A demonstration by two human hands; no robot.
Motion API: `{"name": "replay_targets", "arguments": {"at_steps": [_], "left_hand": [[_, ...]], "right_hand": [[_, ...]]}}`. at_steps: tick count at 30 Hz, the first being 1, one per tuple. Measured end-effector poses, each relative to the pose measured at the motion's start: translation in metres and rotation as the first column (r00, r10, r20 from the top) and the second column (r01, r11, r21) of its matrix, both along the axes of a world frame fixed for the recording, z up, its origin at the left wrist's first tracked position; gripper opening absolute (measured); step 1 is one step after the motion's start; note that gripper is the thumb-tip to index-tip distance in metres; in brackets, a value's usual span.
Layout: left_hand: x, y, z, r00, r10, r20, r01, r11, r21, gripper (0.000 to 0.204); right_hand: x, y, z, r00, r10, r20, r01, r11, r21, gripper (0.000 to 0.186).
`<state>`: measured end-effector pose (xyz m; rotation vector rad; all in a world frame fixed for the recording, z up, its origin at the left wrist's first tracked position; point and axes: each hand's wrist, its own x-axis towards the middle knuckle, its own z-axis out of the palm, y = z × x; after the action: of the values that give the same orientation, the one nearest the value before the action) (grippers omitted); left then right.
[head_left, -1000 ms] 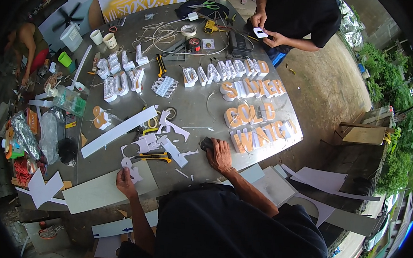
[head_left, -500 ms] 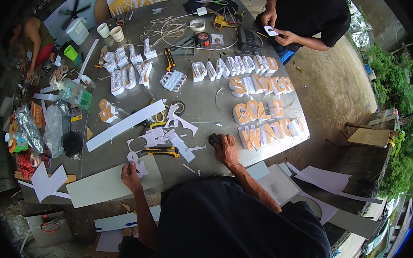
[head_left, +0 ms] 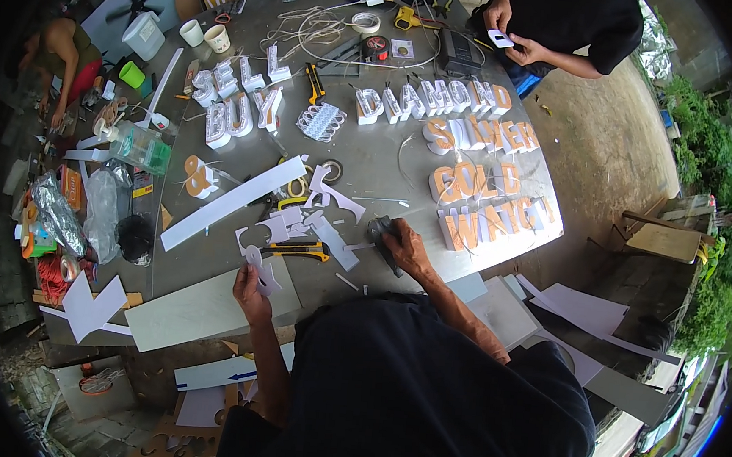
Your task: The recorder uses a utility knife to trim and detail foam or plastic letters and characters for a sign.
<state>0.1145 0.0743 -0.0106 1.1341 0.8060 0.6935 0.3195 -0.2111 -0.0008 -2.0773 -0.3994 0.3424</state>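
Hold the curved white cutout by its edge in the clamped left hand, near the pale sheet (gently, as likely to flex at narrow parts). Steady the dark tool in the right hand, closed around it over the worktop. Mind the yellow cutter between, and white scraps just beyond.

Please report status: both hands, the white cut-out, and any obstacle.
Left hand holding white cut-out. Right hand gripping dark block. White scraps, yellow cutter between hands.
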Motion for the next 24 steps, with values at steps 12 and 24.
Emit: {"name": "replay_targets", "arguments": {"at_steps": [12,24], "left_hand": [[-0.002,0.011,-0.011,0.99,-0.14,0.006,0.139,0.974,-0.179,0.026],[0.0,0.005,-0.002,0.987,-0.158,-0.041,0.146,0.965,-0.22,0.023]], "right_hand": [[0.009,0.002,-0.008,0.979,-0.011,-0.203,0.011,1.0,-0.001,0.05],[0.011,-0.003,-0.002,0.93,0.049,-0.364,0.015,0.985,0.17,0.049]]}}
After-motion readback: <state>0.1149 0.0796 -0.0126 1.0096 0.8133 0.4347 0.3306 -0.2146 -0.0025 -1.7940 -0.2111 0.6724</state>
